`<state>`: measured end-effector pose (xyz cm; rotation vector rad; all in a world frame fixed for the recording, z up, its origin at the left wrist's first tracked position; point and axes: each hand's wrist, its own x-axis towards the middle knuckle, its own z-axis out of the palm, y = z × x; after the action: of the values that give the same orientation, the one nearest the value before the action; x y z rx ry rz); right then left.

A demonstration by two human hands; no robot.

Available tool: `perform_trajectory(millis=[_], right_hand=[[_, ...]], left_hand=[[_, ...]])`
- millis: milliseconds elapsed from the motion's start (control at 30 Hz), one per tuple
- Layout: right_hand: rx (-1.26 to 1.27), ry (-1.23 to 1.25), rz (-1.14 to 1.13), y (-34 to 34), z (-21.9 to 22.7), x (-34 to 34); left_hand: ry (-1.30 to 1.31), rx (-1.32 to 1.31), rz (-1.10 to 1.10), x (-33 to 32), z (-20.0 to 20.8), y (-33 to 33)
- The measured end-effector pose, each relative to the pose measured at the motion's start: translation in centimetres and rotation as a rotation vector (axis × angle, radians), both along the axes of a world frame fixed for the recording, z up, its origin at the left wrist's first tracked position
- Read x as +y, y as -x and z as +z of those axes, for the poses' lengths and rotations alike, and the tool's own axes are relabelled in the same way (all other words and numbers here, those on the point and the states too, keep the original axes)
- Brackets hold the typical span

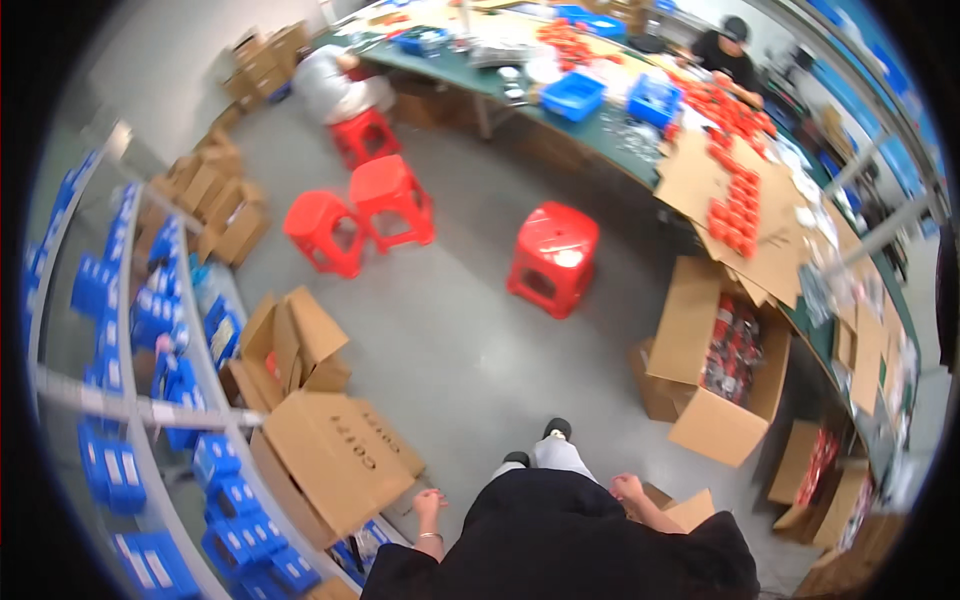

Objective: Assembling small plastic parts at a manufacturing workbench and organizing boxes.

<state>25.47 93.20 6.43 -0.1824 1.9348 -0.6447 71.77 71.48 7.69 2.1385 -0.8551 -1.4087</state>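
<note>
My left hand [429, 501] hangs beside my body with its fingers loosely curled, and nothing shows in it. It is closest to a large closed-looking carton [338, 455] on the left, apart from it. On the other side my right hand [628, 488] is also curled in, with no object visible in it. Below that hand lie the open flaps of a small cardboard box [690, 510], partly hidden by my forearm. My feet [557, 429] are on the grey floor, one ahead of the other.
Red plastic stools [555, 250] stand ahead. At right, an open carton [725, 425] holds bagged red and dark items beside a long green workbench [630, 150] carrying red parts and blue bins. Left is shelving with blue boxes [240, 520]. One person [728, 60] sits behind the bench, another [335, 85] on a stool.
</note>
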Motion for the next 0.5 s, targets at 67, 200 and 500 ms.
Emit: perform_trajectory(millis=[67, 200, 500], right_hand=[[0.147, -0.044, 0.056, -1.3, 1.1, 2.0], [0.187, -0.257, 0.016, -2.3, 4.7, 3.6], [0.091, -0.361, -0.098, 2.6, 2.2, -9.4]], left_hand=[[-0.029, -0.041, -0.013, -4.3, 0.0, 1.7], [-0.195, 0.015, -0.177, -8.3, -0.2, 5.4], [-0.242, -0.355, -1.105, -22.0, -3.9, 6.5]])
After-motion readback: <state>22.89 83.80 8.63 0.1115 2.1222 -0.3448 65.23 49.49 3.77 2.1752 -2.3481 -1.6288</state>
